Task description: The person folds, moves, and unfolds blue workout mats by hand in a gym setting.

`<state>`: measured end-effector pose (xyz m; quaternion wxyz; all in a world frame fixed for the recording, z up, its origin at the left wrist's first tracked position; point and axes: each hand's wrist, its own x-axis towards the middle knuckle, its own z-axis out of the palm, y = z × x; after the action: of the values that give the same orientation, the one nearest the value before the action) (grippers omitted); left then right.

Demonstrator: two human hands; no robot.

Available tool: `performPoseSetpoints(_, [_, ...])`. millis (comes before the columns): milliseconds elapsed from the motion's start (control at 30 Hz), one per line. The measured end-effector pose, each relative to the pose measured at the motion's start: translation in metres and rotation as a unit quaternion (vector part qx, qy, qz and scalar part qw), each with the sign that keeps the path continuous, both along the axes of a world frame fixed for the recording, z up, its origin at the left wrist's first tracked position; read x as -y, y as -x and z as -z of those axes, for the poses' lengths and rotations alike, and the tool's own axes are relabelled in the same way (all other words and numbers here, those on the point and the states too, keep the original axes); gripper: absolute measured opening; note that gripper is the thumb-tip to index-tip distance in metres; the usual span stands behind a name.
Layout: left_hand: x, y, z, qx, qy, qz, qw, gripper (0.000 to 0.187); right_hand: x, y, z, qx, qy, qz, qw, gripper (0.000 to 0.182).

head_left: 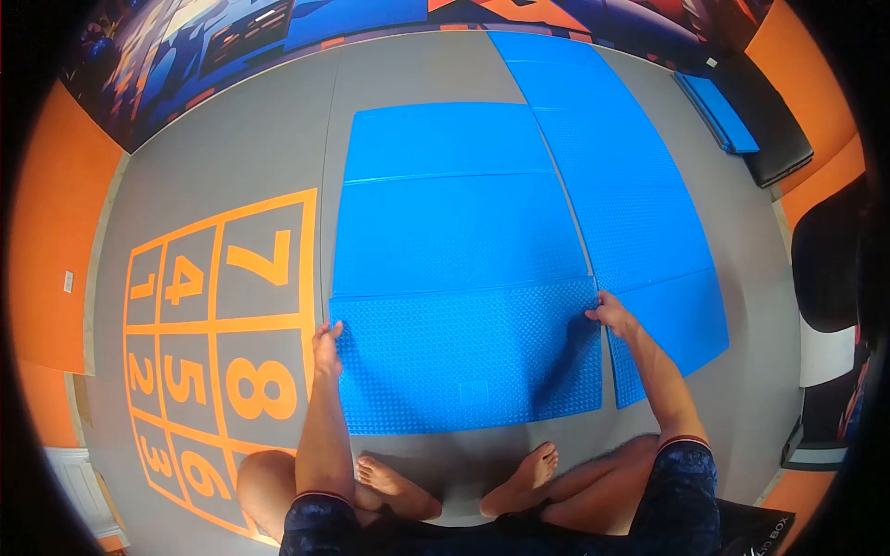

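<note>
A blue folding exercise mat [454, 232] lies unfolded on the floor in front of me, its panels divided by crease lines. The nearest panel has a raised texture and a small square mark near its front edge. At that panel's left edge, my left hand [327, 348] is closed on the mat with the thumb on top. My right hand [614, 313] grips the right edge near the crease, its fingers partly hidden. Alongside on the right lies a second long blue mat [630, 195], with a narrow gap between the two.
Orange numbered squares [218, 326] mark the grey floor at left. A folded blue mat [718, 111] rests by a black pad [774, 130] near the right wall. A colourful mural [371, 18] spans the back. My bare feet [528, 477] are just below the mat's front edge.
</note>
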<state>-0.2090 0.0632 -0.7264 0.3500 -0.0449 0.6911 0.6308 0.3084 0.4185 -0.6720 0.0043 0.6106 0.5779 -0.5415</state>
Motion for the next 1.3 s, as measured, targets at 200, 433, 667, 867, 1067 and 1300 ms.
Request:
performPoseSetpoints(200, [-0.005, 0.005, 0.003, 0.008, -0.074, 0.001, 0.997, 0.041, -0.014, -0.021, 0.025, -0.017, -0.103, 0.042, 0.994, 0.045])
performPoseSetpoints(433, [-0.025, 0.01, -0.043, 0.02, -0.229, 0.044, 0.972, 0.041, -0.032, -0.017, -0.017, -0.162, -0.156, 0.089, 0.97, 0.044])
performPoseSetpoints(667, [-0.043, 0.02, -0.086, -0.139, -0.212, 0.106, 0.962, 0.056, -0.038, 0.005, -0.068, -0.216, -0.285, 0.144, 0.923, 0.054])
performPoseSetpoints(867, [-0.059, 0.018, -0.171, -0.375, -0.073, 0.214, 0.899, 0.089, -0.041, 0.012, -0.082, -0.23, -0.278, 0.141, 0.922, 0.061])
performPoseSetpoints(1067, [-0.072, 0.039, -0.192, -0.515, 0.194, 0.315, 0.773, 0.068, -0.063, 0.001, -0.067, -0.095, -0.346, 0.063, 0.931, 0.065])
performPoseSetpoints(1300, [-0.065, 0.045, -0.219, -0.568, 0.155, 0.452, 0.67, 0.054, -0.035, 0.023, -0.122, -0.114, -0.323, 0.044, 0.938, 0.099])
